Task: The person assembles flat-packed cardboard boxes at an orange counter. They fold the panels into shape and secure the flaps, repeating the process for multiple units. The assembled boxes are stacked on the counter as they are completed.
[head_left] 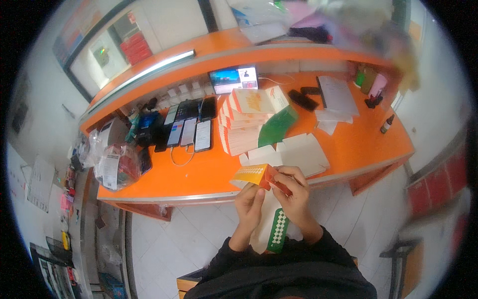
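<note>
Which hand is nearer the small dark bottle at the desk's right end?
Right. The right hand, at the yellow-orange carton's right end, is left of the bottle; the left hand, under the carton, is farther left.

orange desk [201, 172] (grey front edging [164, 199]) | floor [172, 244] — pale tiles | wall [438, 99] — white

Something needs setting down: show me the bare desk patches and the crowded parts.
Bare desk shows at left front, between the bagged bundle and the piled cartons, and at right, between the white carton and the small bottle. Crowded: back left, around the phones, and the middle, under those cartons.
</note>
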Tool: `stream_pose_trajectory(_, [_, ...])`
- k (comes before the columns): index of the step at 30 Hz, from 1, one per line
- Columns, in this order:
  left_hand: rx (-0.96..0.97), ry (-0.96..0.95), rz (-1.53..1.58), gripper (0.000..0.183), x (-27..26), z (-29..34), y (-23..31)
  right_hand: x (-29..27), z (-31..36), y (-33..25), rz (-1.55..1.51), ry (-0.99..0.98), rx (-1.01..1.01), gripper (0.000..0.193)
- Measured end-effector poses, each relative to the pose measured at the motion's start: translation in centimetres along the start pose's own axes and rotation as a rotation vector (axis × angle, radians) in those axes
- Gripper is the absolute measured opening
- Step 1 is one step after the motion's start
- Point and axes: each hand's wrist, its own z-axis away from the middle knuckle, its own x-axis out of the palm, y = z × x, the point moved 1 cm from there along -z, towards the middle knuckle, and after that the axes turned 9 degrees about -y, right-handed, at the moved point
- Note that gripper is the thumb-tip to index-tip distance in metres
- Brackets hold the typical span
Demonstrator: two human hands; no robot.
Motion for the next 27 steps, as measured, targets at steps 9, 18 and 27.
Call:
stream_pose_trajectory(9, [-0.118,-0.043,0.093,0.008,-0.3,-0.2,-0.8,-0.5,0.5,0.1,0.092,-0.035,-0.008,0.017])
stream_pose_trajectory(18, [-0.197,0.045,0.367,0.016,0.0,-0.5,-0.8,0.0,2.2,0.0,0.621,-0.251,-0.194,0.032])
stream_pose_trajectory(27, [-0.205,-0.164,0.182,0.019,-3.0,-0.4,-0.6,-2.2,1.4,0.3,0.577,-0.475,-0.246,0.038])
